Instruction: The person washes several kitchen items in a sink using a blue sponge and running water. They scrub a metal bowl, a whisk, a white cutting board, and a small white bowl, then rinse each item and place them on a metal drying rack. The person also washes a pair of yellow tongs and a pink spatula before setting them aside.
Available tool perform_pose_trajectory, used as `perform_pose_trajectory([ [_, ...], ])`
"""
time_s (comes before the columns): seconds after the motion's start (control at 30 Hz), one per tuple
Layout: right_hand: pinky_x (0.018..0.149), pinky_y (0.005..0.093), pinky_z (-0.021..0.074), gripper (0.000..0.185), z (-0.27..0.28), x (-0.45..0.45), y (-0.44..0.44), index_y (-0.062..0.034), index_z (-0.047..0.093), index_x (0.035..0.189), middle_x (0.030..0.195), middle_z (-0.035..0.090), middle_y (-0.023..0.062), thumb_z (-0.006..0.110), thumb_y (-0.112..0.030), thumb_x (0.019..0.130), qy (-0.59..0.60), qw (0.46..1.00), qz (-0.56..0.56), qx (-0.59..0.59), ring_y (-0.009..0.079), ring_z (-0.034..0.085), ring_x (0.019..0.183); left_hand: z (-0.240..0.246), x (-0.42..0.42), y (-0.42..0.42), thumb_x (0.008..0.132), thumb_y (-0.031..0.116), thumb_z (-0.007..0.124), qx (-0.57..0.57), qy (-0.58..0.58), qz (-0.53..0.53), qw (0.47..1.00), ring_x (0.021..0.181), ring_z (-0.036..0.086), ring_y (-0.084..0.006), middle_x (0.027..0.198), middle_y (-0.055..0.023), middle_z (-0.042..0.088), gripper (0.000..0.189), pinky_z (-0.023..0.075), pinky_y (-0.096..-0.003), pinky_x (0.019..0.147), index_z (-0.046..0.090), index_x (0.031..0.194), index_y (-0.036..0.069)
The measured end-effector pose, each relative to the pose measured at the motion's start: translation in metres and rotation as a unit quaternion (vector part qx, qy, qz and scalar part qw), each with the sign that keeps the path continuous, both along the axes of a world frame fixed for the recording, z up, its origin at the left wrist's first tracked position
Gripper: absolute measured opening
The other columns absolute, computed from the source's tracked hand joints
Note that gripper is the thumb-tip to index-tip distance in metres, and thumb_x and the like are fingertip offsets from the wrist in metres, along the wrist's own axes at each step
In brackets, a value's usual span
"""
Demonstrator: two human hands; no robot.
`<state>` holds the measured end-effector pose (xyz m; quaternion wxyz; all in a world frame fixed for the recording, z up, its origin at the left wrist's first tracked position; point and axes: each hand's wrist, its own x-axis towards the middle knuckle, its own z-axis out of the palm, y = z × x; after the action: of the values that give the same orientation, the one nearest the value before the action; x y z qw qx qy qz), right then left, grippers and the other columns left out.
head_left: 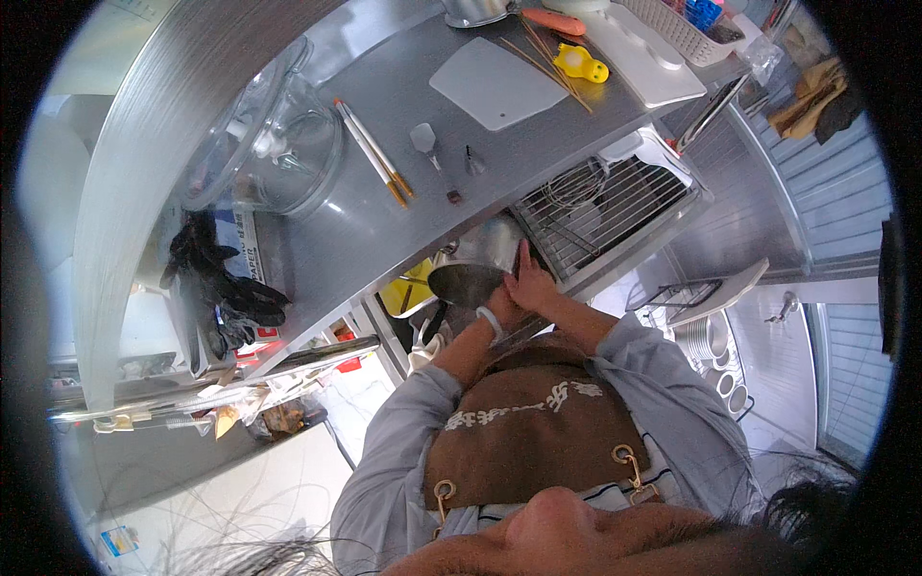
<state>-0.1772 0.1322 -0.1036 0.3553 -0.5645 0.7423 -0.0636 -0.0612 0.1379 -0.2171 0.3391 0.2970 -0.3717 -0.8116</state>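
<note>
In an open drawer beneath the counter's front edge, a shiny metal pot or bowl (493, 241) lies tilted, its dark opening towards me. My left hand (506, 308), with a white band at the wrist, grips it near the rim, its fingers partly hidden. Close against it, my right hand (534, 286) holds the vessel's right side with fingers stretched along the metal. Right of the hands are a wire rack (612, 209) and a balloon whisk (576, 183). A yellow container (407, 291) is on the left.
The steel counter (367, 237) bears a translucent cutting mat (493, 83), a spatula (425, 140), a piping nozzle (474, 162), two white-and-gold sticks (371, 151), a glass bowl (302, 151), black gloves (223, 277), wooden skewers (536, 65) and a white board (655, 65). Stacked dishes (702, 342) stand at lower right.
</note>
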Motion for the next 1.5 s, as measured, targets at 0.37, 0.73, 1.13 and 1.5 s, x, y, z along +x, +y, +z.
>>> perform_pose_trajectory([
  [0.37, 0.067, 0.0427, 0.0540, 0.061, 0.000, -0.014, -0.001, 0.0007, 0.032, 0.137, 0.121, 0.050, 0.0293, 0.052, -0.020, 0.084, 0.097, 0.987, 0.120, 0.034, 0.0324, 0.064, 0.088, 0.075, 0.059, -0.104, 0.086, 0.030, 0.060, 0.220, 0.145, 0.143, 0.954, 0.112, 0.050, -0.0345, 0.119, -0.0136, 0.054, 0.028, 0.0411, -0.0465, 0.099, 0.053, 0.102, 0.007],
  [0.73, 0.082, 0.0414, 0.0507, 0.052, 0.009, -0.009, 0.028, 0.0058, 0.044, 0.126, 0.137, 0.037, 0.0266, 0.052, -0.028, 0.087, 0.090, 0.970, 0.116, -0.192, 0.0342, 0.056, 0.108, 0.079, 0.030, -0.123, 0.086, 0.017, 0.059, 0.195, -0.146, 0.237, 0.940, 0.079, 0.060, -0.0238, 0.091, -0.0094, 0.059, 0.017, 0.0553, -0.0372, 0.068, 0.052, 0.096, 0.006],
  [1.13, 0.092, 0.0330, 0.0419, 0.059, -0.046, -0.036, 0.012, -0.0032, 0.050, 0.123, 0.117, 0.059, 0.0063, 0.063, -0.046, 0.084, -0.592, 0.751, -0.226, 0.185, 0.0196, 0.056, 0.104, 0.108, 0.025, -0.003, 0.079, 0.008, 0.068, -0.096, -0.228, 0.084, 0.965, 0.086, 0.061, -0.0174, 0.099, -0.0050, 0.063, 0.027, 0.0508, -0.0318, 0.073, 0.059, 0.105, 0.004],
  [1.5, 0.082, 0.0385, 0.0454, 0.056, -0.035, -0.013, 0.003, -0.0088, 0.059, 0.104, 0.099, 0.062, 0.0069, 0.050, -0.061, 0.086, -0.743, 0.599, -0.232, 0.188, 0.0231, 0.058, 0.092, 0.118, 0.032, 0.007, 0.077, 0.020, 0.066, -0.324, -0.402, 0.016, 0.856, 0.078, 0.062, -0.0365, 0.085, -0.0209, 0.063, 0.029, 0.0489, -0.0419, 0.071, 0.059, 0.097, 0.000],
])
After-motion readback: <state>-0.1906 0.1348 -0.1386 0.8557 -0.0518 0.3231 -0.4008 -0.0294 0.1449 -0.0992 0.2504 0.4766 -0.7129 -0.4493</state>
